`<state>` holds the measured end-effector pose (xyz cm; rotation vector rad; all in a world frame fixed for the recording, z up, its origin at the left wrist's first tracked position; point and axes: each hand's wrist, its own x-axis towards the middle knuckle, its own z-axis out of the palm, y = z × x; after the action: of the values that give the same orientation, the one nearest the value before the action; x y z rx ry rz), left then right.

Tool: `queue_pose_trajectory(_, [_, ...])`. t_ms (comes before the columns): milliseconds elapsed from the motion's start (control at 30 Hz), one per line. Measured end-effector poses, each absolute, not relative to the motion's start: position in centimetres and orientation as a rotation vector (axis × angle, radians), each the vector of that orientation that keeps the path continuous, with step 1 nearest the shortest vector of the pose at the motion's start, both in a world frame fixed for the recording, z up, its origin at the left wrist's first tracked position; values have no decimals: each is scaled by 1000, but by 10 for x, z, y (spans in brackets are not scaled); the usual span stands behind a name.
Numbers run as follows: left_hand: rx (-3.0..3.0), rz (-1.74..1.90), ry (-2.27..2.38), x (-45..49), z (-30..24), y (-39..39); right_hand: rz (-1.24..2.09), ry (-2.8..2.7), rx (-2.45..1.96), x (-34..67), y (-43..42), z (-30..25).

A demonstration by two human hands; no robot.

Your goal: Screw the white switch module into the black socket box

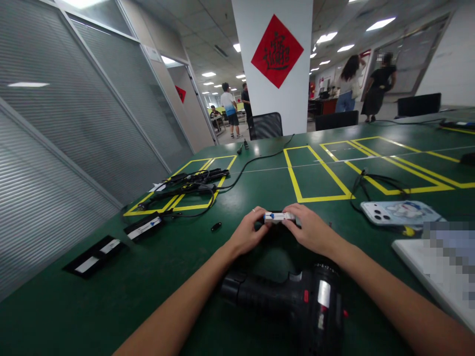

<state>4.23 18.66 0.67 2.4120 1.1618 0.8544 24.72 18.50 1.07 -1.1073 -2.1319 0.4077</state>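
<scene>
A small white box-like piece with blue marks (278, 216) is held between both hands above the green table. My left hand (250, 230) grips its left end with thumb and fingers. At its right end my right hand (306, 227) pinches it the same way. What exactly the piece is, I cannot make out. Between my forearms and nearer to me lies a black cordless drill (297, 301) on its side. To the left of my left hand rests a small black part (216, 226).
Two black strips with white labels, one farther (144, 227) and one nearer (92, 257), lie at left. Behind them are tangled black cables (185, 185). A phone (401, 212) and a white slab (426, 267) are at right. Yellow tape (326, 199) marks the table; chairs (266, 126) stand beyond.
</scene>
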Motion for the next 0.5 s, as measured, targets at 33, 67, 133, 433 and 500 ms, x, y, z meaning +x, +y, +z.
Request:
queue_pose_trajectory(33, [2386, 862, 1181, 41, 6, 187, 418, -2152, -1100, 247, 185, 10])
queue_pose_trajectory(67, [2365, 861, 1194, 40, 6, 186, 429, -2167, -1100, 247, 185, 10])
queue_pose_trajectory(133, [2337, 840, 1201, 40, 5, 186, 445, -2177, -1099, 247, 184, 9])
queue_pose_trajectory(433, [2284, 697, 1251, 42, 15, 182, 567, -1719, -1072, 249, 181, 27])
queue_pose_trajectory(500, [2311, 649, 1280, 41, 25, 180, 552, -1603, -1104, 251, 184, 26])
